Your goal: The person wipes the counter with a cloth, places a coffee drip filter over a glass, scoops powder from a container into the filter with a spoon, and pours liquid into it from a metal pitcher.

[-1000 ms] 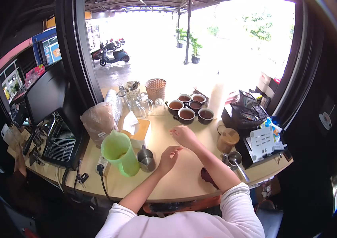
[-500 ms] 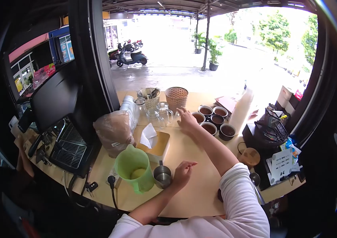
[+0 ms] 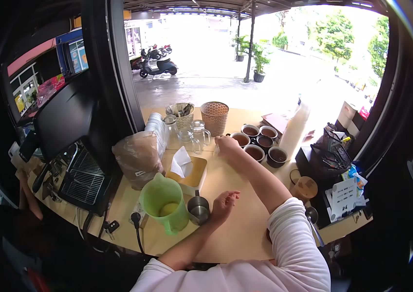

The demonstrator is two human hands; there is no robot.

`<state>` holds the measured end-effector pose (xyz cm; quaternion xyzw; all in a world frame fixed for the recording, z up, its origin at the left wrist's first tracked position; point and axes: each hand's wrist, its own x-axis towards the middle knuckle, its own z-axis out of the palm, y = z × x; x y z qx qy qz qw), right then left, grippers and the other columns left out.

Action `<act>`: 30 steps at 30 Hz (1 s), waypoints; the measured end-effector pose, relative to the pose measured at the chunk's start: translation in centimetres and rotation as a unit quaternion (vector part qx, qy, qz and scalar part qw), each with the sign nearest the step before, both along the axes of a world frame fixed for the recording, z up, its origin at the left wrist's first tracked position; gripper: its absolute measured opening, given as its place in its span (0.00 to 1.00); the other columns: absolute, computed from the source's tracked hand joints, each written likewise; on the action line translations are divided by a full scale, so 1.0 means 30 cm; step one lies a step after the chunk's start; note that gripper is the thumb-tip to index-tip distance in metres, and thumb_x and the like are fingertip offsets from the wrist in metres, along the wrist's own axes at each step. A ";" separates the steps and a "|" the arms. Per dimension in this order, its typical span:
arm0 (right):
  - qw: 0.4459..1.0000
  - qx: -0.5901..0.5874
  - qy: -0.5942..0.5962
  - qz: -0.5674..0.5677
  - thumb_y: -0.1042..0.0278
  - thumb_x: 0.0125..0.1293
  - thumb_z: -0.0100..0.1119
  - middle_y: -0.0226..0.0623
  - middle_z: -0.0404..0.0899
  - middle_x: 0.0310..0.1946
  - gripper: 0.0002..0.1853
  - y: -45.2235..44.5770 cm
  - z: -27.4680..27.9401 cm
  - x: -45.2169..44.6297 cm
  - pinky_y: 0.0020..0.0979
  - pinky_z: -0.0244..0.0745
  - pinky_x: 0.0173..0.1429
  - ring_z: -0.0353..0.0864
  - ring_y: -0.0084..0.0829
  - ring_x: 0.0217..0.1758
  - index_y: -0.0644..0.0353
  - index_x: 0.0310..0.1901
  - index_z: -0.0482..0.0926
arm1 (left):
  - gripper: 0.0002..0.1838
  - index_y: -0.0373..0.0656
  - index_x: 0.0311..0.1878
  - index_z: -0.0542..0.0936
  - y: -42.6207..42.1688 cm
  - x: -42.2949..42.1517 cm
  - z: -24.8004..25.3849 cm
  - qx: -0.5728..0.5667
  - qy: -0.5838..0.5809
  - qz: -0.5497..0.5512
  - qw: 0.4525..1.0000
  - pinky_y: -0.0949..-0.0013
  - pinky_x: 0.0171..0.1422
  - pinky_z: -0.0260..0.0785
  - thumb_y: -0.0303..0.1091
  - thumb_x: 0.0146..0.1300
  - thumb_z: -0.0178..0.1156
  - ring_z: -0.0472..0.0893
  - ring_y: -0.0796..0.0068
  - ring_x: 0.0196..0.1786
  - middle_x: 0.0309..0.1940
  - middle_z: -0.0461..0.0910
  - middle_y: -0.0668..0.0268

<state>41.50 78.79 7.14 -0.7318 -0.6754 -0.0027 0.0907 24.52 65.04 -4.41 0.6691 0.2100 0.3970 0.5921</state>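
Cups (image 3: 267, 148) beside right hand (image 3: 227, 144) (grip unclear), left hand (image 3: 225, 203) empty, loose, near steel jug (image 3: 199, 215)

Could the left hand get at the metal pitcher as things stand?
Probably yes: the left hand looks empty and is right beside the metal pitcher, with nothing visible between them; the green jug stands on the pitcher's other side. The hand may need turning.

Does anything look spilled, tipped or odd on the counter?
Nothing stands out. The dark cups, green pitcher and steel jug all stand upright, and no spill shows on the visible wooden counter.
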 end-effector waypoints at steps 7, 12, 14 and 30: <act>0.994 -0.103 -0.010 0.028 0.62 0.35 0.78 0.45 0.83 0.40 0.30 -0.202 0.028 -0.011 0.42 0.79 0.49 0.83 0.46 0.46 0.59 0.45 0.81 | 0.25 0.39 0.57 0.75 0.003 -0.021 0.024 -0.230 -0.071 -0.186 0.953 0.74 0.45 0.76 0.52 0.74 0.46 0.81 0.80 0.36 0.40 0.80 0.63; 0.993 -0.119 0.006 -0.001 0.59 0.34 0.79 0.43 0.84 0.38 0.31 -0.374 -0.037 -0.003 0.42 0.79 0.48 0.83 0.45 0.44 0.56 0.45 0.82 | 0.38 0.38 0.65 0.69 -0.013 -0.016 0.013 -0.291 -0.037 -0.253 0.922 0.71 0.54 0.76 0.65 0.70 0.41 0.82 0.70 0.45 0.49 0.80 0.58; 0.995 -0.100 0.025 -0.017 0.59 0.34 0.78 0.43 0.84 0.38 0.31 -0.492 -0.004 -0.039 0.42 0.79 0.48 0.83 0.45 0.45 0.56 0.46 0.81 | 0.41 0.39 0.69 0.64 -0.037 -0.022 0.032 -0.337 -0.028 -0.303 0.891 0.69 0.57 0.75 0.67 0.69 0.42 0.82 0.68 0.48 0.53 0.78 0.55; 0.893 0.383 0.140 -0.192 0.72 0.51 0.70 0.41 0.71 0.56 0.25 -1.134 -0.111 -0.454 0.40 0.78 0.53 0.77 0.47 0.55 0.58 0.52 0.71 | 0.39 0.34 0.67 0.61 -0.215 -0.047 0.086 -0.407 -0.072 -0.407 0.815 0.69 0.63 0.73 0.60 0.68 0.53 0.79 0.68 0.54 0.57 0.73 0.58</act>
